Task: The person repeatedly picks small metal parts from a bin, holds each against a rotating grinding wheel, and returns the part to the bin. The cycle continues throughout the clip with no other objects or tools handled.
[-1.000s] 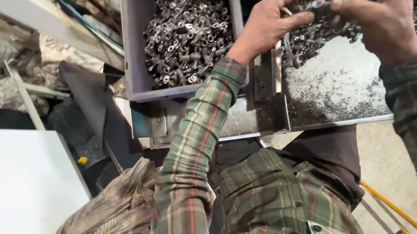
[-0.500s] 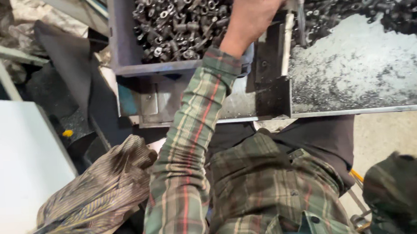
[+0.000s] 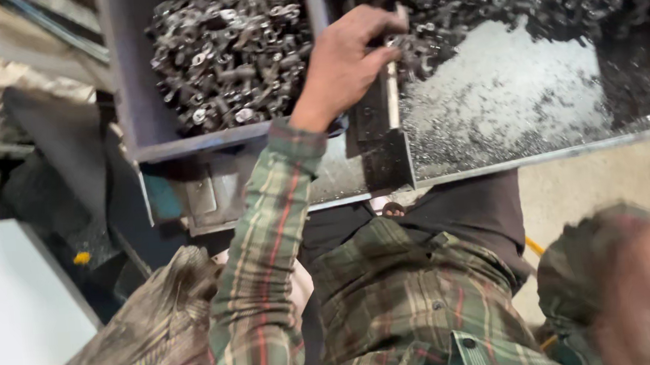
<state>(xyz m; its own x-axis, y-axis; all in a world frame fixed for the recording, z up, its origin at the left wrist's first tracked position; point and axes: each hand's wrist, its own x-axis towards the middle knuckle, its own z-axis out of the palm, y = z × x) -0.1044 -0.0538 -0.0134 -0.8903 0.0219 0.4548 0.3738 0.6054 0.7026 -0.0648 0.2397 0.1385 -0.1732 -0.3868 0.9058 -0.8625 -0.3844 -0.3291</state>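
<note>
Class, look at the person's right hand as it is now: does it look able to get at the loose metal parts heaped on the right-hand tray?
Probably not at once. The right hand is a blur low at the near edge, pulled back from the tray. Nothing covers the metal parts, so it would only need to reach forward.

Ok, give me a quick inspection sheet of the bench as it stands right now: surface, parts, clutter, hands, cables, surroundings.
Surface: metal tray, bare pale patch dusted with dark filings.
Job's things: small dark metal parts heaped along the tray's far side; a second heap fills the blue-grey bin to the left.
Clutter: worn woven sack at lower left, white panel beside it.
Hands: left hand grips the upright metal rod between bin and tray; right hand low at the right, blurred, grip unreadable.
Cables: nothing seen.
Surroundings: concrete floor under the tray; scrap sheet at far left.
</note>
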